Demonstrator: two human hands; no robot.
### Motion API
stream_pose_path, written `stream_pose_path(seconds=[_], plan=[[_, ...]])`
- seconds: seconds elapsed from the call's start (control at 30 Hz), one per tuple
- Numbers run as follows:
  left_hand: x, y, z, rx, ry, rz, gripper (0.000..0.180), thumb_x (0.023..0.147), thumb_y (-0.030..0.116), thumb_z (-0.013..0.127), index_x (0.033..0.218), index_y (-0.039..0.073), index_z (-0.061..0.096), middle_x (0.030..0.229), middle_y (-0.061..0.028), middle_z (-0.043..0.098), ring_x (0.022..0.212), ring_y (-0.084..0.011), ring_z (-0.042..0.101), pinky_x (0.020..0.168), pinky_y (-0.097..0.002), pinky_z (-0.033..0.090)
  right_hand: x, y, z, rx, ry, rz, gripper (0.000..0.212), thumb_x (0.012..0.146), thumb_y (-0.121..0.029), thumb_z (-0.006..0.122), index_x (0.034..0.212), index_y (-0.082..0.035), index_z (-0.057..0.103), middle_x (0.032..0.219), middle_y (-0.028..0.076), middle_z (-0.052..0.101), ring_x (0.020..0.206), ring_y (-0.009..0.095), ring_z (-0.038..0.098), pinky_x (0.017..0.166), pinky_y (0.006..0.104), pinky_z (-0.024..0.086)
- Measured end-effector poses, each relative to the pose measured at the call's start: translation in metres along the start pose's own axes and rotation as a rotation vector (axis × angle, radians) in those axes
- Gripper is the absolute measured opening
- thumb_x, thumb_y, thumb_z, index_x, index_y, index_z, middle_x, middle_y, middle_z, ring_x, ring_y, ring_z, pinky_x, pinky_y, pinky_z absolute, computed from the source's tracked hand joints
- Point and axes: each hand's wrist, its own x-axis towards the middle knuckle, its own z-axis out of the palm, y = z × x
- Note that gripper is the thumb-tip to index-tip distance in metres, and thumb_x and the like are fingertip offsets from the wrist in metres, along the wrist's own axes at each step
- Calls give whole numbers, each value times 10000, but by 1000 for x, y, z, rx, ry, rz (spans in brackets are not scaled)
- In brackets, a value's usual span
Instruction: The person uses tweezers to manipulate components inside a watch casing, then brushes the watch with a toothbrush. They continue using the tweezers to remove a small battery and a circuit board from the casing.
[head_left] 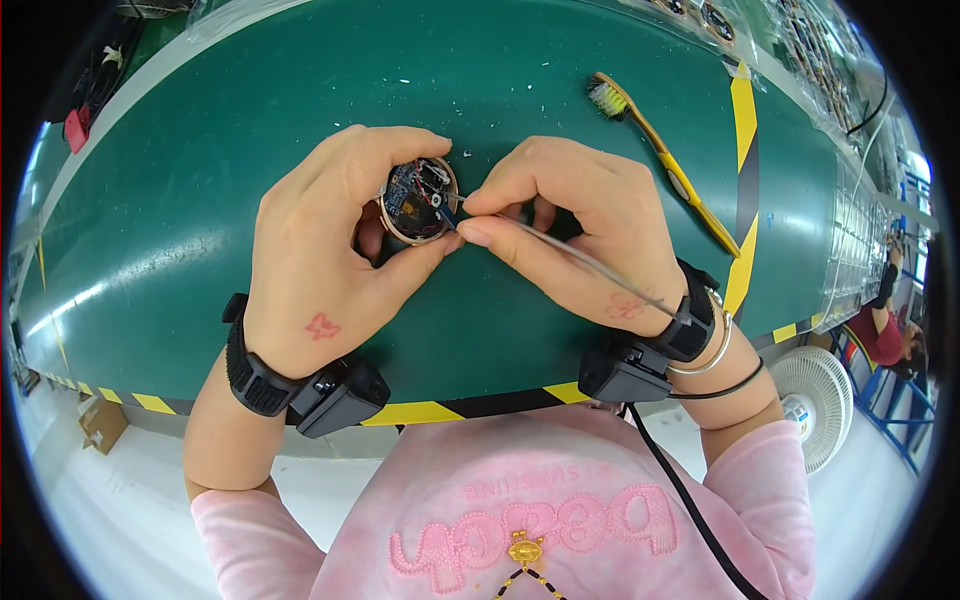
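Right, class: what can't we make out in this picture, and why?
All in the head view:
Underside of the round device: turned away, the left hand covering part of its rim.
Whether the tip of the thin metal tool touches anything inside: too small.
Curled fingers of the right hand: mostly hidden by the hand itself.
Round parts at upper right: cut off by the top edge.

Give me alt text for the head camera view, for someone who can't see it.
A person's left hand holds a small round device with exposed circuitry while the right hand holds a thin metal tool up to it, over a green table. A toothbrush lies to the right.
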Motion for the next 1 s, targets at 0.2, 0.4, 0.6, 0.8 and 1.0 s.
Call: stream_pose_path(seconds=[0.2,0.4,0.6,0.8,1.0], plan=[[0,-5,1,5,13,108,465,661,-10,784,1102,41,647,955,-79,653,795,-215,612,708,-279,481,-3,-6,2,99,-19,169,106,849,-38,744,922,-12,671,840,57,676,688,97,609,600,224,484],[1,-6,0,51,11,141,462,654,-30,762,1096,42,648,972,-89,664,835,-246,632,766,-295,494,-4,-6,7,251,94,263,111,853,-51,749,913,-2,670,827,56,672,685,99,620,625,230,497],[0,-7,1,35,8,119,458,654,-28,764,1092,47,651,974,-82,669,809,-246,620,743,-291,491,-1,-7,6,105,59,198,115,863,-71,744,907,1,666,792,50,664,681,99,626,633,236,503],[-1,-5,2,-1,13,147,463,650,-36,762,1092,46,653,963,-66,656,747,-184,596,634,-250,465,-1,-8,5,80,50,184,115,866,-85,743,882,-3,664,763,50,655,656,98,613,604,235,493],[-1,-5,6,-65,35,142,457,657,-59,748,1091,53,658,918,-33,626,692,-91,555,535,-195,401,-3,-7,8,9,102,119,110,867,-83,740,849,-7,663,746,50,646,625,101,586,573,234,470]])
